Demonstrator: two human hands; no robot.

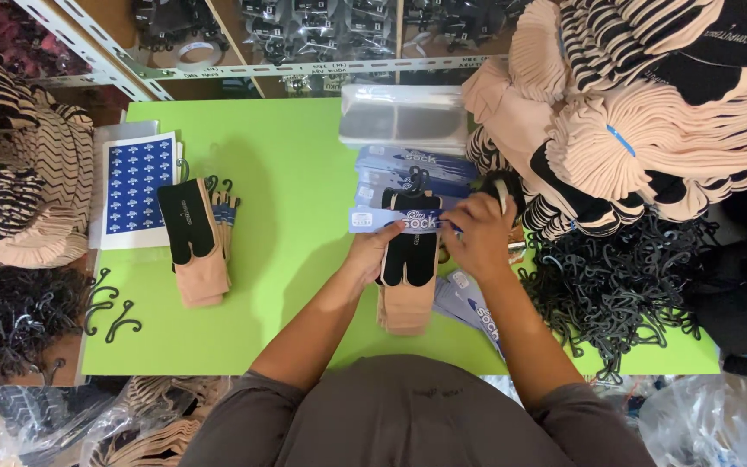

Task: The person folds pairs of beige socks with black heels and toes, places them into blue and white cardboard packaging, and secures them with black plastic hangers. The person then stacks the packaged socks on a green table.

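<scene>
A pair of beige socks with black toes [409,264] lies on the green table [296,156] in front of me, a small black hanger at its top. A blue paper band [391,220] lies across the socks. My left hand [372,251] holds the band's left part and the socks' left edge. My right hand [475,233] pinches the band's right end. Several more blue bands [408,166] are stacked just behind, and others [470,304] lie under my right forearm.
A finished stack of banded socks [196,242] lies at left beside a sheet of blue stickers [137,183]. Clear plastic bags [404,117] sit at the back. Heaps of beige and black socks [650,112] and black hangers [624,285] fill the right; more socks [19,173] and hangers [10,316] at left.
</scene>
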